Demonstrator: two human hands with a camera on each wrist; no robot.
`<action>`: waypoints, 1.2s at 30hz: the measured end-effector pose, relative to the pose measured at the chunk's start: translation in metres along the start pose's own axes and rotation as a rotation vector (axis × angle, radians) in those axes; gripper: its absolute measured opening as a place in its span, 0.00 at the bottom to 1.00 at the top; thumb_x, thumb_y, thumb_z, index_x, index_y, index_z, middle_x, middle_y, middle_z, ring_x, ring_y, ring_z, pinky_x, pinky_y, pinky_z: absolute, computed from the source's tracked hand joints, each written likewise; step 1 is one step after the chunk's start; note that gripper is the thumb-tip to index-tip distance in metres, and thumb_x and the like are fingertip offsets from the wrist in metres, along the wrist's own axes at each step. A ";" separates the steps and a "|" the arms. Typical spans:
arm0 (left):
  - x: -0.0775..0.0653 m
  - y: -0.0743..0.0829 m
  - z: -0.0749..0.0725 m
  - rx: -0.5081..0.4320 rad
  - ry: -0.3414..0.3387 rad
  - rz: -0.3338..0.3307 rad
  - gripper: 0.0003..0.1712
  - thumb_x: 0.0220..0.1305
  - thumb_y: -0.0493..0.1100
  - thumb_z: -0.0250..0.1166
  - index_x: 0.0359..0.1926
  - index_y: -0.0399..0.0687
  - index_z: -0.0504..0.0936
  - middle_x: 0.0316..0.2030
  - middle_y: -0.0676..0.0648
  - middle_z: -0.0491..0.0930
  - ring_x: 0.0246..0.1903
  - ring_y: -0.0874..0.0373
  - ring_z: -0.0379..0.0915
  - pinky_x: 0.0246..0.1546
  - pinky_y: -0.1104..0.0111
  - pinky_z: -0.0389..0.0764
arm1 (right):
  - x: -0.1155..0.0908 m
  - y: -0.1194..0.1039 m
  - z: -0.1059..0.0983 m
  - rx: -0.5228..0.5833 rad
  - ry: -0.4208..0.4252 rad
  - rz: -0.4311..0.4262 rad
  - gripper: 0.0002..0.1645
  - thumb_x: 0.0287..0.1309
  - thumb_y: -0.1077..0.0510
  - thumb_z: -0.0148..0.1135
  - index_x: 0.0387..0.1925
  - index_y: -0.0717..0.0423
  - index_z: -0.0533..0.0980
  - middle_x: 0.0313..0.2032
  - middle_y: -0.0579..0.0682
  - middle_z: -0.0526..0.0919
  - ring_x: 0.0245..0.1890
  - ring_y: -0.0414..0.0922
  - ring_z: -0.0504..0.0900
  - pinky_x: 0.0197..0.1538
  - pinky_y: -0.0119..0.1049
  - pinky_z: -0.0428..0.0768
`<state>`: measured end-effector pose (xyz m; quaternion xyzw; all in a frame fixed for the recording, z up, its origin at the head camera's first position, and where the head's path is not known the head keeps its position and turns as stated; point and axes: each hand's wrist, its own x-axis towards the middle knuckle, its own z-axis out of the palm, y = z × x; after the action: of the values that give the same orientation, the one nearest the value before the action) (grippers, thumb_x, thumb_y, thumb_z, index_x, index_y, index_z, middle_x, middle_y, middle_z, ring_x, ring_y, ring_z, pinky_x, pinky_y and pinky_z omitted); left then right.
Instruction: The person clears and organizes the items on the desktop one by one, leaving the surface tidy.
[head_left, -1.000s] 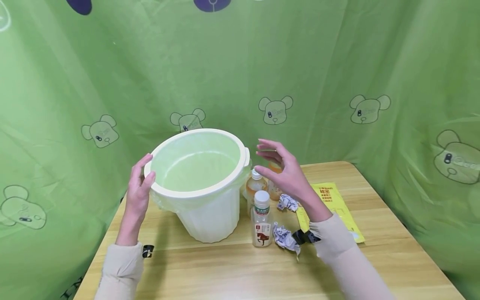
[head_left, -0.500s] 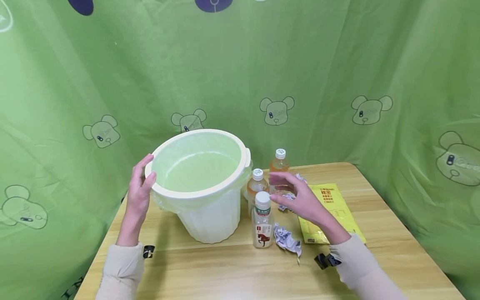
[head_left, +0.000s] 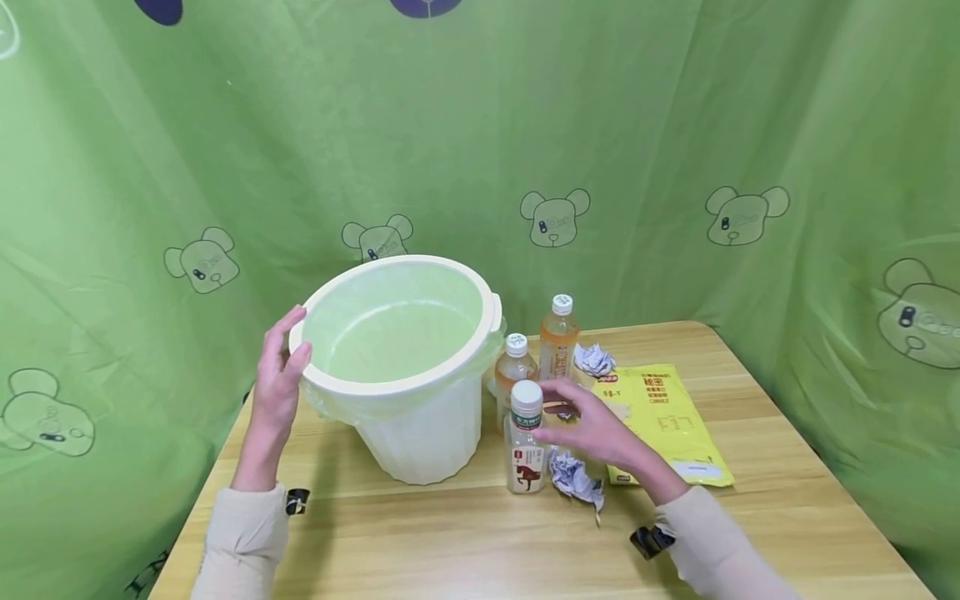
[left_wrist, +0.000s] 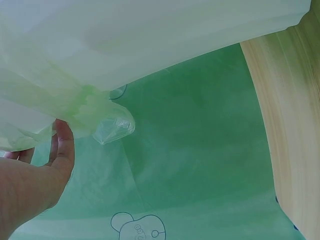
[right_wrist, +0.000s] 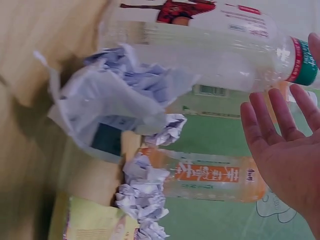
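A white trash can (head_left: pixel 427 437) stands on the table with a pale green liner (left_wrist: pixel 95 112) folded over its rim. My left hand (head_left: pixel 272 392) holds the can's left rim, thumb in front and fingers farther back. Upright right of the can is a clear plastic bottle (head_left: pixel 526 475) with a white cap and a horse on its label. My right hand (head_left: pixel 588 427) is at this bottle's neck, thumb on the near side, fingers behind. In the right wrist view these fingers (right_wrist: pixel 282 117) are extended beside the neck, not closed round it.
Two bottles with orange labels, one nearer (head_left: pixel 512 375) and one farther (head_left: pixel 558 342), stand behind. Crumpled paper lies near the front bottle (head_left: pixel 573 479) and farther back (head_left: pixel 595 360). A yellow packet (head_left: pixel 675 425) lies flat on the wooden table (head_left: pixel 420 550). Green curtain (head_left: pixel 637 125) surrounds it.
My right hand has come down and nearer, from beside the can's rim to the front bottle's neck, uncovering the far orange-labelled bottle and back paper. The left hand keeps its place on the trash can.
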<state>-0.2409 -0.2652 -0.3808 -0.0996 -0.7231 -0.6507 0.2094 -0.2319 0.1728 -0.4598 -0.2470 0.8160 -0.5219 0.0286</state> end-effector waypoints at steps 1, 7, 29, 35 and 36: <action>0.000 0.000 0.000 0.001 0.001 0.000 0.34 0.71 0.45 0.56 0.76 0.47 0.66 0.77 0.50 0.58 0.69 0.53 0.63 0.60 0.79 0.77 | 0.000 0.001 0.001 0.000 -0.006 0.004 0.41 0.56 0.52 0.77 0.69 0.55 0.72 0.62 0.56 0.76 0.62 0.60 0.78 0.67 0.48 0.79; -0.001 0.001 0.000 -0.001 0.000 0.003 0.34 0.71 0.45 0.56 0.76 0.47 0.66 0.77 0.50 0.58 0.71 0.52 0.62 0.61 0.78 0.77 | -0.004 0.004 0.004 -0.044 -0.020 0.005 0.44 0.54 0.49 0.78 0.69 0.56 0.71 0.64 0.58 0.76 0.63 0.62 0.78 0.67 0.64 0.75; -0.002 0.000 0.001 -0.006 -0.010 -0.010 0.34 0.71 0.45 0.56 0.77 0.48 0.66 0.78 0.51 0.57 0.71 0.52 0.62 0.61 0.78 0.77 | -0.008 0.012 0.008 -0.109 -0.051 0.028 0.45 0.55 0.46 0.78 0.71 0.55 0.70 0.67 0.58 0.76 0.62 0.59 0.79 0.65 0.61 0.78; -0.001 0.002 0.000 -0.005 -0.002 -0.004 0.34 0.71 0.44 0.56 0.76 0.46 0.66 0.78 0.50 0.58 0.69 0.55 0.64 0.60 0.80 0.76 | -0.007 0.013 0.008 -0.129 -0.032 0.025 0.46 0.54 0.44 0.78 0.71 0.53 0.71 0.66 0.55 0.76 0.60 0.55 0.80 0.65 0.58 0.79; -0.001 0.002 0.000 -0.008 -0.001 -0.005 0.34 0.71 0.44 0.56 0.76 0.46 0.66 0.78 0.49 0.58 0.69 0.54 0.64 0.60 0.80 0.76 | -0.007 0.013 0.008 -0.129 -0.026 0.029 0.46 0.54 0.44 0.78 0.71 0.52 0.71 0.66 0.54 0.77 0.60 0.54 0.80 0.65 0.57 0.80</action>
<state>-0.2388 -0.2643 -0.3792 -0.0990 -0.7207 -0.6541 0.2073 -0.2282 0.1734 -0.4757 -0.2434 0.8509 -0.4646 0.0309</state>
